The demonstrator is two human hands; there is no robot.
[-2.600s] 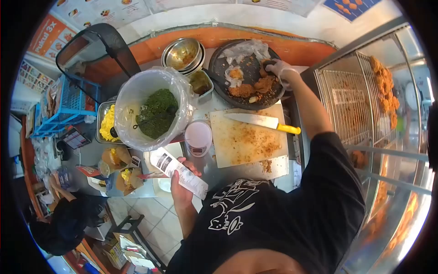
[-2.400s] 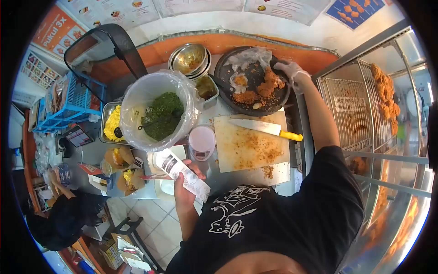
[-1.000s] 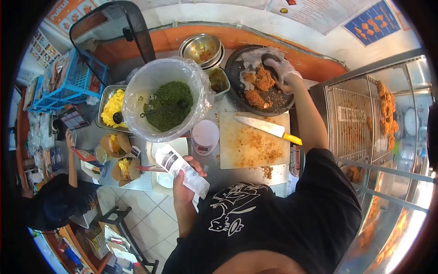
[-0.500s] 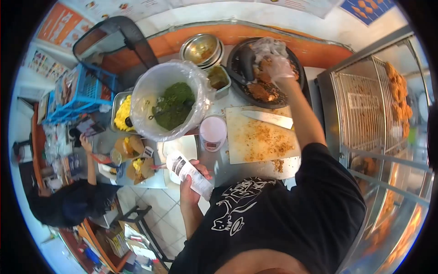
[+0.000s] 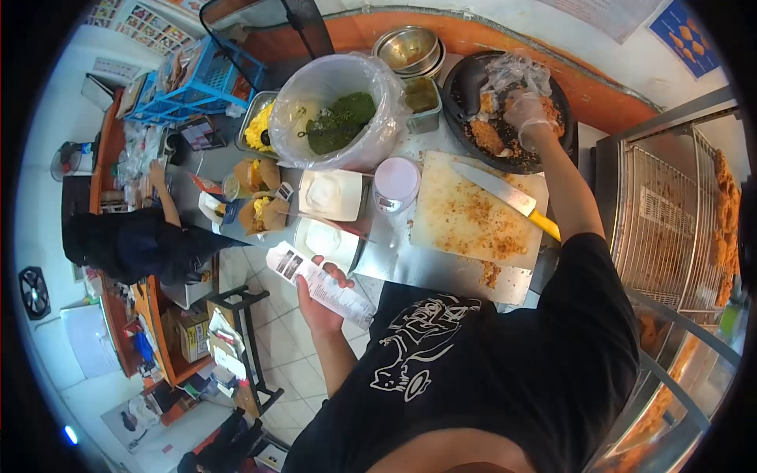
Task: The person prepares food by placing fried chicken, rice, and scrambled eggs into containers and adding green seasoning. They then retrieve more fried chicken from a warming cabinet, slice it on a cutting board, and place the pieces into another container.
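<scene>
My left hand [image 5: 317,306] is closed around a slim white paper packet [image 5: 344,299] with dark printing, held at a slant in front of my shirt. Inside a black round pan [image 5: 455,132] at the back right is my right hand [image 5: 530,118], in a clear plastic glove. It lies among browned, crumb-coated pieces [image 5: 487,137]; its fingertips are hidden, and I cannot tell what they grip. Crumpled clear plastic [image 5: 520,72] lies just beyond it. Near that forearm, a knife [image 5: 497,189] with a yellow handle rests on a crumb-strewn cutting board [image 5: 441,225].
A plastic-lined tub [image 5: 288,118] holds chopped greens. Close by are a small scale [image 5: 397,183], white open containers [image 5: 327,244], metal bowls [image 5: 406,49] and filled paper wrappers [image 5: 264,213]. Wire racks [image 5: 654,229] stand at right. Another person [image 5: 142,244] works at far left.
The view has turned, so the counter appears farther right and higher. The knife's yellow handle and a second white container now show. My left hand still holds the packet; my right stays in the pan.
</scene>
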